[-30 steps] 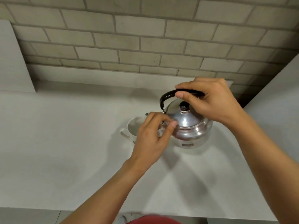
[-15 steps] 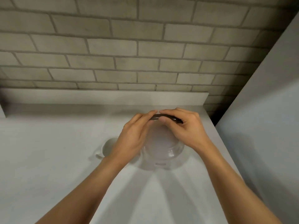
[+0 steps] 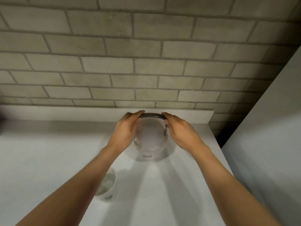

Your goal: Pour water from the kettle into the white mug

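Steel kettle (image 3: 149, 144) sits upright on the counter (image 3: 48, 160), both hands' grip closed on its dark handle (image 3: 152, 115): left hand (image 3: 126, 129), right hand (image 3: 180, 133). White mug (image 3: 106, 186) near, apparently holding water, so pouring looks done.

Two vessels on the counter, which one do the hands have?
The kettle, far one by the backsplash: left hand and right hand grip its dark handle. The white mug sits untouched, under the left forearm.

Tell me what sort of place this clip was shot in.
Probably a kitchen, or a mock-up of one: a plain white counter against a brick wall, with a metal kettle and a white mug on it. Both hands, left and right, grip the kettle's handle.
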### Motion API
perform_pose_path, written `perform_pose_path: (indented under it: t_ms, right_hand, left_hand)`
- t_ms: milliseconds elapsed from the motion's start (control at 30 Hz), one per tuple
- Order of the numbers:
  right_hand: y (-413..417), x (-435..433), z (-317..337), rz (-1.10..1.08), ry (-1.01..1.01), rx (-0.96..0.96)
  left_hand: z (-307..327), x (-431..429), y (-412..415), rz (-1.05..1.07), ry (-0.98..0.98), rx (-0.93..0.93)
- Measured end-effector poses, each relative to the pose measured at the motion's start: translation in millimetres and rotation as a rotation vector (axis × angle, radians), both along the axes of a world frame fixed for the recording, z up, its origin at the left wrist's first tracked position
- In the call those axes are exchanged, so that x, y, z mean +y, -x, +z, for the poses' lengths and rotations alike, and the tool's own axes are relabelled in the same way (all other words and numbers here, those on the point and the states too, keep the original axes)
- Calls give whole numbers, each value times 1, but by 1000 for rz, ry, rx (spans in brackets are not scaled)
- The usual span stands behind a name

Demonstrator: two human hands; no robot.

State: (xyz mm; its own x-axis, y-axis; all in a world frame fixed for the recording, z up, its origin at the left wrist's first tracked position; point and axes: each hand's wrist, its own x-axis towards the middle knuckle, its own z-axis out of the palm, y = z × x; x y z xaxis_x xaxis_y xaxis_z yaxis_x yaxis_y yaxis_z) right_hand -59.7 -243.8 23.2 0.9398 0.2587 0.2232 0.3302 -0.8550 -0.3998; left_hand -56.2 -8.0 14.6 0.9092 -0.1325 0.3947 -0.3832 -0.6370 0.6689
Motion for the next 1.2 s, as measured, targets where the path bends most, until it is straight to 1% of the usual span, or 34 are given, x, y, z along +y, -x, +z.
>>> perform_pose_path:
  t_ms: [100, 267, 400, 667, 833, 967, 1100, 1200]
  right_hand:
    - [-31, 4, -6, 5, 0, 72]
    - [-73, 12, -16, -42, -64, 152]
    - [-100, 8, -28, -63, -56, 168]
    - [-107, 5, -33, -52, -65, 143]
    - [-106, 11, -40, -41, -94, 161]
    - [-110, 12, -42, -33, -97, 185]
    - [-102, 15, -32, -79, -93, 217]
    - [-91, 20, -25, -176, -120, 148]
  left_hand:
    - [-10, 0, -33, 20, 26, 58]
    - [-25, 0, -75, 51, 22, 113]
    - [-37, -2, -106, -8, 12, 141]
    - [-42, -5, -115, -26, 35, 126]
    - [-50, -2, -114, -19, 97, 175]
    - [-54, 0, -119, -20, 100, 198]
    - [-53, 0, -117, -11, 55, 274]
    - [-39, 0, -111, -24, 19, 208]
